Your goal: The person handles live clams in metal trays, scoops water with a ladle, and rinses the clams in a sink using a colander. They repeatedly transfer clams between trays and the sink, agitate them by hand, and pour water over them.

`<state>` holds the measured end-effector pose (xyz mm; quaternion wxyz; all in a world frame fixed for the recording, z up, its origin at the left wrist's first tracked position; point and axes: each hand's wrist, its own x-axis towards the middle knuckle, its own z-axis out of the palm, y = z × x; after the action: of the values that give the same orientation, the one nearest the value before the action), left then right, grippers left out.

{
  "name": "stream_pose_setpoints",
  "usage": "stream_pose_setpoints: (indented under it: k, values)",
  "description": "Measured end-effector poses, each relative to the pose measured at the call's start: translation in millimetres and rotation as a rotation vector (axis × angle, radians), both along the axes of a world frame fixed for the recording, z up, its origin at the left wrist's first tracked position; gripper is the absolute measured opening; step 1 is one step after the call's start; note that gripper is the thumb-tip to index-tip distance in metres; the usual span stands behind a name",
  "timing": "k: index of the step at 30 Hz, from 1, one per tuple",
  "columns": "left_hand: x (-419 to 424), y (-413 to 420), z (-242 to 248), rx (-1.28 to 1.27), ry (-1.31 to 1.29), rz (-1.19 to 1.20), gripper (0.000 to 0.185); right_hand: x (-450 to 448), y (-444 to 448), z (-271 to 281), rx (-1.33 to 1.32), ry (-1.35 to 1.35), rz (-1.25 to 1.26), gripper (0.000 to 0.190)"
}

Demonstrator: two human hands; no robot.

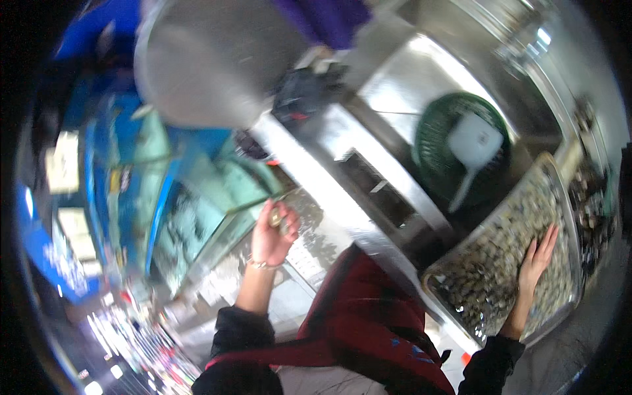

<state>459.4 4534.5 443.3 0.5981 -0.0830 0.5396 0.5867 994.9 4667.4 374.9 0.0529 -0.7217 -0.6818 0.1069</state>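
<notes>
My left hand (pixel 276 232) is raised out over the floor, palm up. Its fingers curl around one or more small shellfish (pixel 275 217), likely clams, though blur hides their exact number. My right hand (pixel 538 259) lies with fingers extended on the mass of small clams (pixel 498 232) and grips nothing visible. Water glints among the clams at the near corner. They fill a rectangular clear-walled tray (pixel 577 276) at the right, beside the sink.
A green plastic basket (pixel 425 133) sits in the steel sink (pixel 395 84), with a white scoop (pixel 474 140) in it. A large grey round vessel (pixel 207 64) and a black bag (pixel 301 94) are at the counter. Glass water tanks (pixel 197 217) stand left; a purple garment (pixel 331 19) shows behind.
</notes>
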Motion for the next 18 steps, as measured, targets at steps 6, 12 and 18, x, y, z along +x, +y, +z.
stream_pose_setpoints:
  k: [6,12,18]
  values:
    - [-57,-87,-72,-0.041,-0.057,0.266,0.035,17,-57,-11,-0.108,-0.169,0.118,0.051]
    - [-191,-52,-153,0.011,0.242,0.448,0.058,19,-79,16,-0.241,-0.050,0.065,0.051]
    - [-222,2,-172,-0.509,0.737,0.055,0.065,36,-92,19,-0.051,0.070,-0.041,0.047]
